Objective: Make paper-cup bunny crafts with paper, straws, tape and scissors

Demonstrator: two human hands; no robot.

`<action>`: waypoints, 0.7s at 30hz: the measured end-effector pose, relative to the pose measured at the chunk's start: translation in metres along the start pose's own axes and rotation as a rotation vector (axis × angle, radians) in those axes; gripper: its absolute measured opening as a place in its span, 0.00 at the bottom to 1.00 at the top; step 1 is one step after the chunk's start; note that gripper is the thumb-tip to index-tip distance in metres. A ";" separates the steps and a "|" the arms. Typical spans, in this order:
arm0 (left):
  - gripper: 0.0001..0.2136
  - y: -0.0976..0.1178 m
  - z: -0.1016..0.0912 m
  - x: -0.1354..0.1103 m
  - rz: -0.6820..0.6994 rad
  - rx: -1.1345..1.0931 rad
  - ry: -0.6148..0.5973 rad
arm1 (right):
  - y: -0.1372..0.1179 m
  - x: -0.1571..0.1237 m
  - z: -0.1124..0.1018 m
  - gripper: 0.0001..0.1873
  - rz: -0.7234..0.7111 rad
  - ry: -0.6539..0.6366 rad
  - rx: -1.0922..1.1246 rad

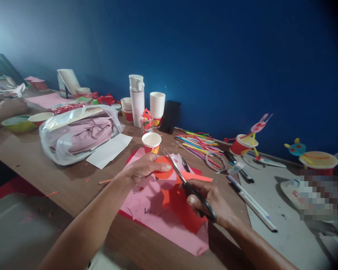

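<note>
Between the thumb and fingers of my left hand [142, 167] is a round orange-red paper piece [163, 173]. My right hand [207, 197] grips black-handled scissors [198, 198], their blades pointing up and away along the right edge of the round piece. Whether the blades touch the paper I cannot tell. Below both hands lie pink paper sheets [146, 217] with dark marks on them, and a larger orange-red sheet [186, 213] on top, partly under my right hand. A white and red paper cup [151, 141] stands just beyond my left hand.
Colourful pipe cleaners [198, 144] lie in a pile near the wall. Markers [253, 204] are at right, by a decorated cup [242, 144]. A white bottle [136, 101], stacked cups [157, 107] and a black phone [170, 117] stand behind. At left sits a plastic bag [79, 131]; another person's hand [12, 107] is beyond.
</note>
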State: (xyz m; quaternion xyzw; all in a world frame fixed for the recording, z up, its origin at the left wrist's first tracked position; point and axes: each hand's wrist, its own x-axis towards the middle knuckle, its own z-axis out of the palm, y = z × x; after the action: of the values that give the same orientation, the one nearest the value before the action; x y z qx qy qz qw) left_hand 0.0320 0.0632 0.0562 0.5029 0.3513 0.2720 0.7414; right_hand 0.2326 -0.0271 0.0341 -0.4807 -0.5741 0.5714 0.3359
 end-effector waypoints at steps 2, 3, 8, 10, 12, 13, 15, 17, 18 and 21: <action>0.09 -0.002 0.000 0.002 0.006 -0.054 0.003 | 0.001 0.001 0.000 0.21 -0.001 0.016 0.010; 0.09 -0.003 0.000 0.003 0.010 -0.077 0.004 | 0.001 0.002 -0.001 0.21 -0.003 0.023 0.015; 0.07 -0.008 -0.001 0.008 0.077 -0.077 0.027 | 0.000 0.001 -0.001 0.22 -0.022 0.028 0.023; 0.07 -0.009 -0.001 0.008 0.090 -0.062 0.048 | -0.001 0.001 -0.001 0.24 -0.028 0.020 0.025; 0.07 -0.008 -0.001 0.008 0.082 -0.052 0.072 | -0.001 0.001 -0.001 0.24 -0.025 0.012 0.024; 0.06 -0.008 0.000 0.007 0.074 -0.053 0.081 | -0.001 0.001 -0.001 0.25 -0.024 0.006 0.023; 0.06 -0.006 0.000 0.007 0.063 -0.066 0.081 | 0.000 0.001 0.000 0.25 -0.031 -0.007 0.030; 0.05 -0.006 0.000 0.006 0.071 -0.077 0.069 | 0.001 0.002 0.001 0.25 -0.051 -0.019 0.044; 0.05 -0.006 0.000 0.006 0.078 -0.080 0.065 | 0.002 0.002 0.002 0.25 -0.061 -0.021 0.051; 0.04 -0.006 0.000 0.006 0.082 -0.079 0.062 | 0.002 0.002 0.004 0.24 -0.075 -0.011 0.063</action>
State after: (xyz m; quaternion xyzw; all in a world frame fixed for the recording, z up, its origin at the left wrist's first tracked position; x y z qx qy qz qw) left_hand 0.0360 0.0656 0.0495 0.4785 0.3422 0.3312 0.7377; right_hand 0.2287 -0.0272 0.0310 -0.4449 -0.5752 0.5791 0.3687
